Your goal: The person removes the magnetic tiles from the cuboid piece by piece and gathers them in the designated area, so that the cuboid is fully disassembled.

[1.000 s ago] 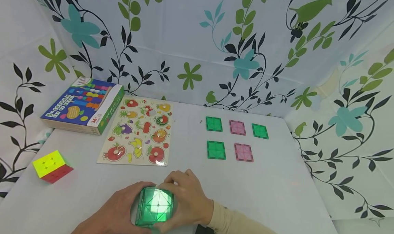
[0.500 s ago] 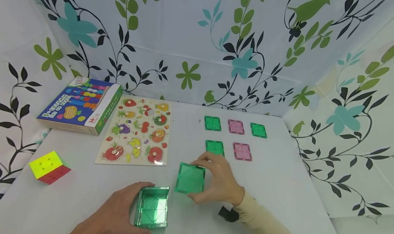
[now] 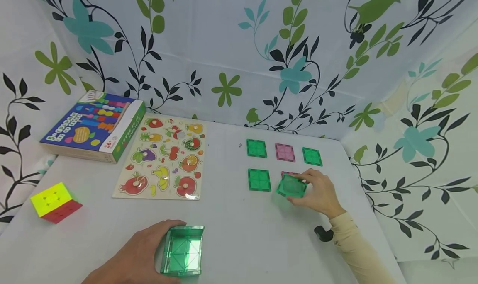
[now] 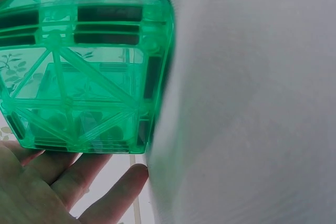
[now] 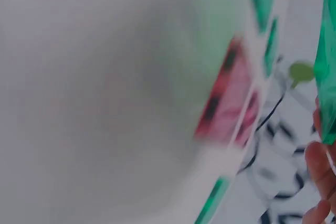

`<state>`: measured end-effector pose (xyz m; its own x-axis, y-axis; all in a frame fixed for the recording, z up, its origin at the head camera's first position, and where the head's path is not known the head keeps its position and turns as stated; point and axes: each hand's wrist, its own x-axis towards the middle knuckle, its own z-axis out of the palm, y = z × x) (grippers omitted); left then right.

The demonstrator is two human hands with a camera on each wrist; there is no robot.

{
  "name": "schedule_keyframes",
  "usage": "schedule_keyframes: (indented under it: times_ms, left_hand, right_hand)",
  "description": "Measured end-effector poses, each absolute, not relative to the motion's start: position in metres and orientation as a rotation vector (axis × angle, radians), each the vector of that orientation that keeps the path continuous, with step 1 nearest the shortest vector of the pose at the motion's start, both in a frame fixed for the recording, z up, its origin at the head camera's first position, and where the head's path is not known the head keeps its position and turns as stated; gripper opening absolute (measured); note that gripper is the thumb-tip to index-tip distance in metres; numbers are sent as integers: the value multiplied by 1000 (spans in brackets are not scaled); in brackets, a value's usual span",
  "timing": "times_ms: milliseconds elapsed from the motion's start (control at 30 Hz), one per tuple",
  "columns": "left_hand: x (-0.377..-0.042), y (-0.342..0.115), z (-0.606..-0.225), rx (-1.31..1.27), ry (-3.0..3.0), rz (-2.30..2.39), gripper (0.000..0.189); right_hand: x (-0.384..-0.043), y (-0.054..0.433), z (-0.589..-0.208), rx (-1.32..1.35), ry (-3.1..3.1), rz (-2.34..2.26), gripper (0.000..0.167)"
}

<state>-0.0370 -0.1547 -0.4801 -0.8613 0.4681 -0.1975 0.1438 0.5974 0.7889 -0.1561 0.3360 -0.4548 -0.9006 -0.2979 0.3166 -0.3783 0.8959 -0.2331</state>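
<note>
In the head view my left hand [image 3: 138, 253] grips a green see-through box of magnetic tiles [image 3: 183, 251] by its left side; its top and right side are open. The left wrist view shows that green box [image 4: 79, 82] close up, standing on the white table with fingers beside it. My right hand [image 3: 319, 195] pinches a green magnetic tile [image 3: 292, 186] tilted above the table. It hides most of a pink magnetic tile [image 3: 285, 174]. At the right edge of the right wrist view, fingers hold the green tile [image 5: 328, 61].
Flat green tiles [image 3: 259, 180] and a pink tile [image 3: 285, 152] lie in two rows at the back right. A fruit puzzle board [image 3: 175, 159], a boxed toy [image 3: 93, 126] and a puzzle cube [image 3: 56, 203] are at left. A patterned cloth [image 3: 209, 47] hangs behind.
My right hand has lifted a green tile off the box and carried it right and back to the laid-out tiles. My left hand has kept its grip on the box.
</note>
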Motion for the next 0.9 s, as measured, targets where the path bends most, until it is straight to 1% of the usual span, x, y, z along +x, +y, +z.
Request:
schedule_keyframes:
  times_ms: [233,400,700,900]
  left_hand:
    - [-37,-155,-480,476,2436,1152,102]
    - [-37,-155,-480,484,2460,1140,101]
    - [-37,-154,-479,487,2476,1130,99]
    - [-36,-154,-478,483,2453,1158,96]
  right_hand:
    - [-171,409,-468,373,-2997,322,73]
    - [-179,442,-469,290,-3057,296,76]
    - [-188,458,-470,227,-3144,314,80]
    - [-194,459,-473,278,-3188,256,84]
